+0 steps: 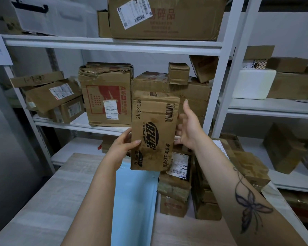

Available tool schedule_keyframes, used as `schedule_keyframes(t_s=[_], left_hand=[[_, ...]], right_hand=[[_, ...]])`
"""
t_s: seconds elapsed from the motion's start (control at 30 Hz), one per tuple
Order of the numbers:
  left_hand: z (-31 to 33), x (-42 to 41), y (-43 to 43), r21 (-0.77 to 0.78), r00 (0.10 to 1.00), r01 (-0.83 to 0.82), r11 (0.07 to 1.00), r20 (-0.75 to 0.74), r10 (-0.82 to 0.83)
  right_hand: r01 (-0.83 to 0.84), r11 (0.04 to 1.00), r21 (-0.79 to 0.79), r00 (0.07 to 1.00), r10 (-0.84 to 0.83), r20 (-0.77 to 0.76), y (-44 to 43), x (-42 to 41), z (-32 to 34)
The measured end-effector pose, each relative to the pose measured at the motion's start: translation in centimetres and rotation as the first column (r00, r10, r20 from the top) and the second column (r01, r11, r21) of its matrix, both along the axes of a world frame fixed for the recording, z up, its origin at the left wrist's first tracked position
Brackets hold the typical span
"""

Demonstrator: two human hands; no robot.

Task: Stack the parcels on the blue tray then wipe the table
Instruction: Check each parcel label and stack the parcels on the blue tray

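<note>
A tall brown cardboard parcel [154, 132] with black printed lettering and a barcode hangs upright in the air above the blue tray [133, 196]. My left hand [122, 145] grips its lower left edge, thumb across the front. My right hand [187, 128] presses on its right side, fingers behind the box and the thumb pointing up. Several taped parcels [174, 185] stand stacked to the right of the tray's bare blue surface. The tray lies on a pale wooden table [43, 201].
White metal shelving [114, 45] rises straight ahead, packed with cardboard boxes [105, 96] on several levels. More boxes and a white foam block [252, 84] fill the shelves at right. A grey wall stands at left.
</note>
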State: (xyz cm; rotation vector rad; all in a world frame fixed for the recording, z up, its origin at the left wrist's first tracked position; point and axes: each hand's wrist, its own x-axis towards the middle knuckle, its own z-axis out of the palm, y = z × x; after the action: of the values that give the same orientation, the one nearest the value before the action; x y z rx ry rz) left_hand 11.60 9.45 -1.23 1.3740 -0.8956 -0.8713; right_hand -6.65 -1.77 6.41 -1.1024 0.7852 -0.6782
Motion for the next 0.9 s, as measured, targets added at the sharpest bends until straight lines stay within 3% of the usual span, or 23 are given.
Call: schedule_keyframes(t_s=[0.17, 0.33, 0.5, 0.67, 0.9], left_hand=[[0.5, -0.2, 0.3, -0.009, 0.998, -0.042, 0.999, 0.053, 0.042], [0.3, -0.4, 0.5, 0.037, 0.995, -0.084, 0.996, -0.048, 0.086], [-0.4, 0.4, 0.8, 0.139, 0.979, -0.148, 0.979, -0.117, 0.165], [-0.6, 0.1, 1.4, 0.145, 0.87, -0.161, 0.976, -0.446, 0.21], [-0.6, 0.5, 2.4, 0.152, 0.825, -0.043, 0.988, -0.553, 0.121]], right_hand=[[-0.04, 0.999, -0.007, 0.999, 0.04, 0.029, 0.2, 0.3, 1.0], [-0.038, 0.998, -0.045, 0.999, 0.038, -0.009, 0.0, 1.6, 0.1], [-0.061, 0.998, -0.004, 0.988, 0.061, 0.139, 0.8, 1.7, -0.3], [-0.032, 0.997, -0.076, 0.982, 0.045, 0.184, 0.8, 2.4, -1.3], [-0.019, 0.985, -0.169, 0.992, 0.039, 0.119, 1.1, 3.3, -3.0]])
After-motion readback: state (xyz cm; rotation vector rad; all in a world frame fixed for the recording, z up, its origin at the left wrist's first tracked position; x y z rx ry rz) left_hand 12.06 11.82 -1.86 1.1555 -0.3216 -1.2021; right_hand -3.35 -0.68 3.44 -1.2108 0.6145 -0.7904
